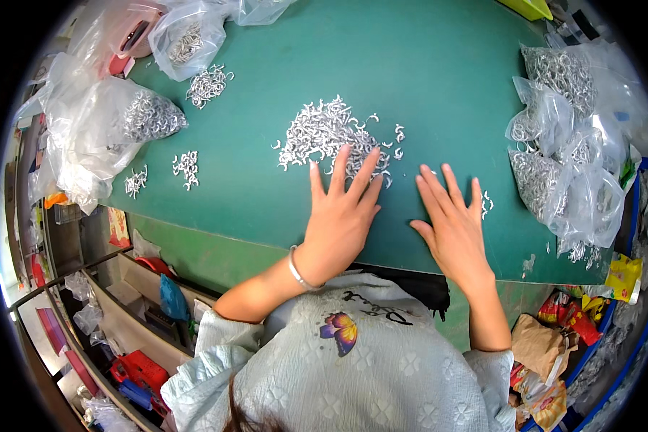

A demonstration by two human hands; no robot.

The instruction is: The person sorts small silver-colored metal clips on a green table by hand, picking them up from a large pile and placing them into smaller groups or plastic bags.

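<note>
A loose pile of small silvery curved metal pieces (pixel 324 129) lies on the green tabletop (pixel 425 65). My left hand (pixel 340 219) is spread flat, its fingertips at the pile's near edge and over some pieces. A bracelet circles that wrist. To the right, my right hand (pixel 450 227) rests with fingers stretched out on the table, palm down. A few metal pieces (pixel 487 204) lie just beside its little finger. What is under either palm is hidden. Several stray pieces (pixel 399 142) sit off the pile's right side.
Smaller heaps (pixel 209 85) of the pieces lie at the left, near clear plastic bags (pixel 155 115) of them. More filled bags (pixel 554 165) line the right edge. Below left are open drawers (pixel 144 302); snack packets (pixel 569 313) and a brown paper bag (pixel 543 345) are at lower right.
</note>
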